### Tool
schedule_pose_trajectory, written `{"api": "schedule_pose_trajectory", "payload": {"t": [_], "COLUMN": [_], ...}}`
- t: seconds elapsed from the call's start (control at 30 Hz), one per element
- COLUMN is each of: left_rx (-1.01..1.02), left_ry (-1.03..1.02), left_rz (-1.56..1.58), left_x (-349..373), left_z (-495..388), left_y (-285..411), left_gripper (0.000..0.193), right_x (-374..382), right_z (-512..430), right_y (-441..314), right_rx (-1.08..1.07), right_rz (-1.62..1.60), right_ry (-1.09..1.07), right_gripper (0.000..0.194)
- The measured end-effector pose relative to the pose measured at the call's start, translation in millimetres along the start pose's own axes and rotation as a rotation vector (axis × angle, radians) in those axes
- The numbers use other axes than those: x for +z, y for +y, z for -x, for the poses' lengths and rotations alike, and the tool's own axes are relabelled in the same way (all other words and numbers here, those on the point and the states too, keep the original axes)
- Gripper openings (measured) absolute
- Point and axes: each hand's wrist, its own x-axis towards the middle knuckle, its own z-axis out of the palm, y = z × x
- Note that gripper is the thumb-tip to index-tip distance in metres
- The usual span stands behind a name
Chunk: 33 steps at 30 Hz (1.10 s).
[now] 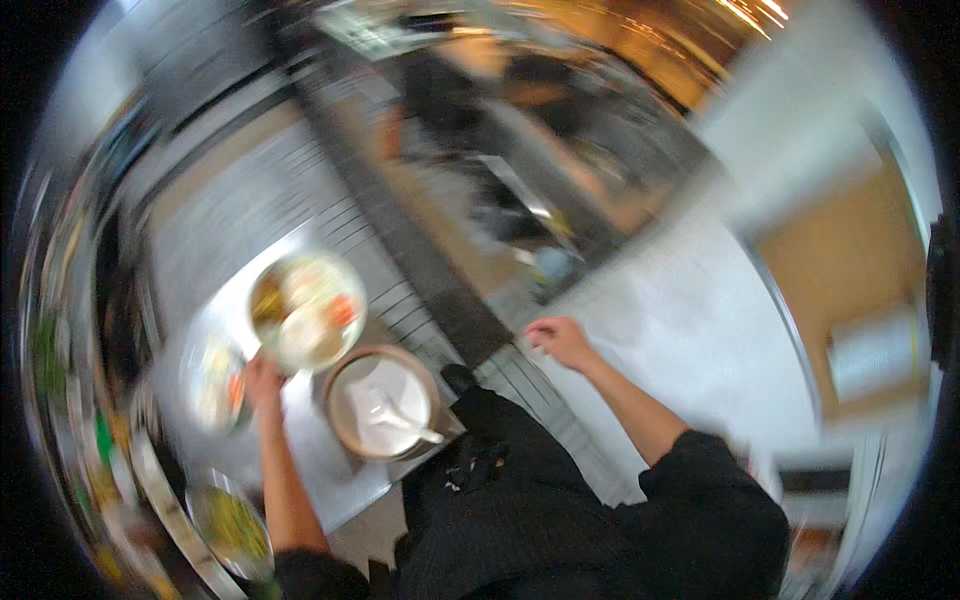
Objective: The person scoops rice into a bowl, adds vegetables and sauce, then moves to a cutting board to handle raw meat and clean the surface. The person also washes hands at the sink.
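Note:
My left hand (pixel 264 381) is closed on the near rim of a round plate of food (pixel 307 311), which bears white mounds, something orange-red and something brownish green. Just right of that plate is a round bowl (pixel 381 405) with a white inside and a white spoon (pixel 405 426) in it. A second plate of food (pixel 214 382) lies left of my left hand. My right hand (pixel 559 341) is held out at the centre right with its fingers loosely bent, touching nothing that I can make out. The view is strongly blurred.
A metal counter (pixel 225 202) carries the dishes. A bowl of yellow-green food (pixel 231 529) stands at the lower left. Beyond a dark beam is a blurred work area with a light-blue object (pixel 553 264). A white surface (pixel 675 322) and a brown board (pixel 847 277) lie at the right.

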Motion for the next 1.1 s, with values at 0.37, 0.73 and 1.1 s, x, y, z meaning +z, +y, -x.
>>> {"api": "schedule_pose_trajectory", "payload": {"t": [0.37, 0.73, 1.1], "left_rx": [0.034, -0.271, -0.516], "left_ry": [-0.593, -1.357, -1.716], "left_rz": [-0.526, 0.026, -0.019], "left_x": [88.2, 385.8, 677.5], "left_z": [154.1, 631.0, 1066.7], "left_y": [161.9, 149.6, 99.8], "left_gripper": [0.049, 0.02, 0.016], "right_x": [209.9, 341.5, 387.0], "right_z": [526.0, 928.7, 1089.1], "right_y": [286.9, 400.3, 419.6], "right_rx": [0.76, 1.294, 1.239], "right_rz": [0.298, -0.856, -1.313], "right_ry": [0.228, 1.05, 1.514], "right_gripper": [0.036, 0.025, 0.021]}}
